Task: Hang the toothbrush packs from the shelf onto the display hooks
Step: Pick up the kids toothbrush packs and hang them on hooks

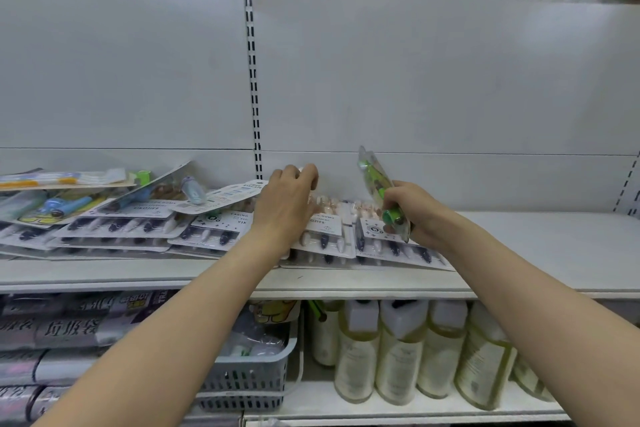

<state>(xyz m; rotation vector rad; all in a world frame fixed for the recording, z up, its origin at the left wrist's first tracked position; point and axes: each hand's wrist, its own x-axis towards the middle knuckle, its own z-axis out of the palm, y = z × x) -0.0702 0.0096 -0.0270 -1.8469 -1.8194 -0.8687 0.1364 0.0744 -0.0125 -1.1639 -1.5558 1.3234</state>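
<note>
On the shelf [519, 246], near its middle: a green toothbrush pack [375, 180] is held clear of the surface, above the flat packs [138, 224] that are heaped from the left edge to the middle.
Right hand [415, 210]: it is closed round the lower end of the green toothbrush pack.
Left hand [287, 204]: it is laid on the heap with fingers bent toward the back edge; whether a pack is gripped cannot be told.
Long axis of the held pack: it is tilted off upright, with the top end pointed up and a little toward the left edge, close to the back panel [415, 80].
Hooks: none are seen (only a slotted upright [254, 97] is shown on the panel), so a hanging place is judged to be lacking here.
Risk to the heap: the overlapped packs could be pushed over the front edge by the left hand's weight.
Risk to the held pack: gripped by one end only, it could be twisted loose, or its hang hole could be missed.
</note>
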